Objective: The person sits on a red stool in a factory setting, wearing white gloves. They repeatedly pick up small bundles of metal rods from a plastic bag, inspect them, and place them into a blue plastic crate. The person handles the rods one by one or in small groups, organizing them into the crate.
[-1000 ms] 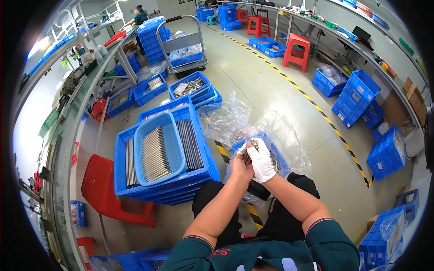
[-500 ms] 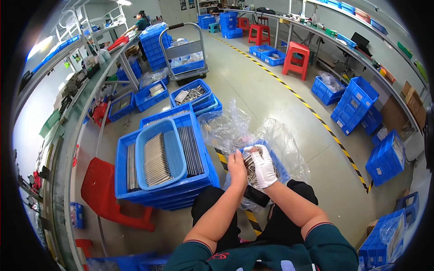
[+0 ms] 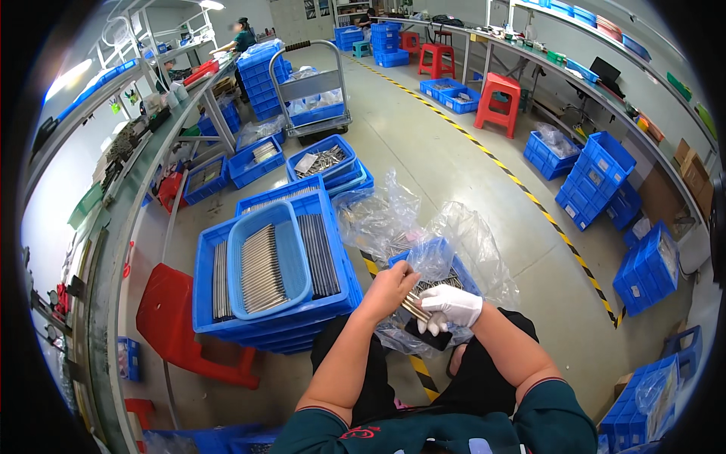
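Observation:
Several slim, shiny metal rods (image 3: pixel 414 306) lie in a small bundle between my hands, above my knees. My right hand (image 3: pixel 452 306), in a white glove, is closed round their lower end. Bare, my left hand (image 3: pixel 389 289) has its fingers curled in at the upper end of the bundle; its fingertips are partly hidden. Just beyond is a blue crate (image 3: pixel 470 284) of loose metal rods, lined with clear plastic film (image 3: pixel 473 238). A small black object (image 3: pixel 429 334) sits below the gloved hand.
To the left, a light-blue tray (image 3: pixel 306 261) of rods in neat rows rests on stacked blue crates (image 3: pixel 276 314). Beside it is a red stool (image 3: pixel 178 318). A hand trolley (image 3: pixel 310 83) stands farther off. Workbenches line both sides, and striped tape (image 3: pixel 522 181) crosses the floor.
Both hands have come back toward me from the crate, with a bundle of rods now visible between them. My right hand has turned sideways, and the crate's loose rods show more.

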`<state>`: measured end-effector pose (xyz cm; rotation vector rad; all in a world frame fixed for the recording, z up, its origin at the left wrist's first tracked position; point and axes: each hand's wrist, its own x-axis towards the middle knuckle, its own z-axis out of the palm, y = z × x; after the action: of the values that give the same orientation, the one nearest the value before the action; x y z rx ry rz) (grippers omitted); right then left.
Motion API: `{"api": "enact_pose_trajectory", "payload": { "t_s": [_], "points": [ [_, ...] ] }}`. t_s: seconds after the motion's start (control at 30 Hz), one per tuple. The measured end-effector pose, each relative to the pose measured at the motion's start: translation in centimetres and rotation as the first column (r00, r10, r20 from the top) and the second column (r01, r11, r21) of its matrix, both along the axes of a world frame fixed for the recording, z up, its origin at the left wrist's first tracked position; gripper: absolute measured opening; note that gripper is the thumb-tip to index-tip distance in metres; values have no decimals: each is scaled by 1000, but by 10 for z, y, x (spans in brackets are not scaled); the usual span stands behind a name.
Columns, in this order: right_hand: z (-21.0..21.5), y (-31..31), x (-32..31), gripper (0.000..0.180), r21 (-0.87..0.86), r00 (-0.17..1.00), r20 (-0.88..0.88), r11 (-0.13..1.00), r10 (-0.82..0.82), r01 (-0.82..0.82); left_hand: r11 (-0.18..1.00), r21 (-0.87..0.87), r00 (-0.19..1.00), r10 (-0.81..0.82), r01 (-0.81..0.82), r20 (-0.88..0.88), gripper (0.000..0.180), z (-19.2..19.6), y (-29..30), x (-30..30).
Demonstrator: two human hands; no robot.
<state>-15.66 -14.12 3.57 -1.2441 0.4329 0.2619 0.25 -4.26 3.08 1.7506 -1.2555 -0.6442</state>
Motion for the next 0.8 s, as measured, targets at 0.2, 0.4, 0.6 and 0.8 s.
{"api": "enact_pose_trajectory", "payload": {
  "t_s": [0.2, 0.4, 0.6, 0.8],
  "points": [
    [-38, 21, 1, 31, 500, 995, 97, 866, -33, -20, 991, 20, 991, -130, 130, 34, 28, 5, 2, 0],
    [-58, 30, 10, 22, 645, 991, 71, 763, -115, 43, 991, 94, 983, -103, 90, 149, 28, -3, 2, 5],
    [-43, 28, 9, 26, 473, 987, 71, 876, -146, 96, 997, 72, 986, -25, 14, 164, 26, -6, 0, 2],
    [-32, 30, 10, 26, 164, 959, 43, 949, -279, 269, 999, 21, 982, 38, -42, 183, 25, -10, -4, 1]
  ]
}}
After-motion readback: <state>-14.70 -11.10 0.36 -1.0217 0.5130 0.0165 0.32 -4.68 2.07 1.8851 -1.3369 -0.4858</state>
